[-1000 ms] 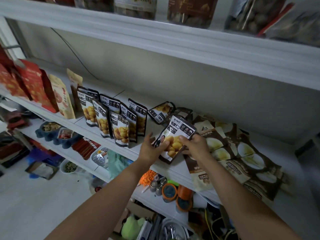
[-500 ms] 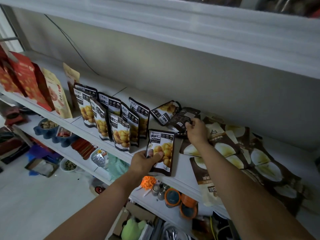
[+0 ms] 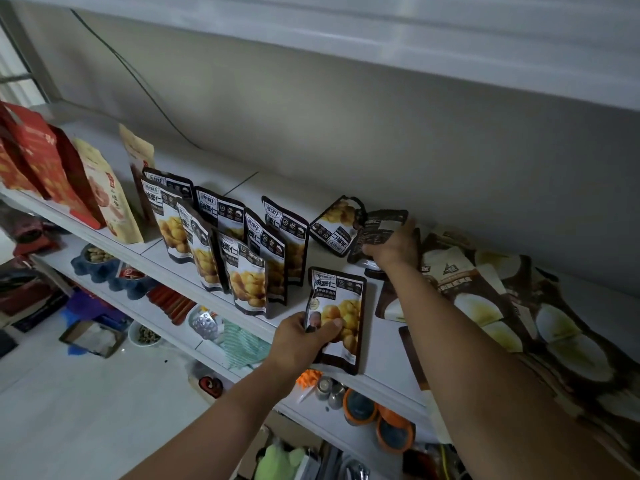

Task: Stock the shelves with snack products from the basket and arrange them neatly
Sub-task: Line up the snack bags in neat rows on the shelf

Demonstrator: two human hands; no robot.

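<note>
My left hand (image 3: 302, 337) grips the left edge of a dark chestnut pouch (image 3: 341, 317), upright near the front edge of the white shelf (image 3: 384, 355). Farther back, my right hand (image 3: 394, 249) holds a second dark pouch (image 3: 379, 232), back side towards me, close to the wall. Another chestnut pouch (image 3: 334, 225) lies tilted just left of it. Several matching pouches (image 3: 242, 251) stand in rows to the left. No basket is in view.
Brown-and-white coconut bags (image 3: 512, 306) lie flat in a heap on the shelf's right. Red and beige bags (image 3: 69, 181) stand at far left. A lower shelf (image 3: 145, 306) carries bowls, sausages and jars. An upper shelf edge (image 3: 381, 36) overhangs.
My left hand took over the chestnut pouch and stood it upright at the shelf front. My right hand let go of it, reached back and took hold of another dark pouch.
</note>
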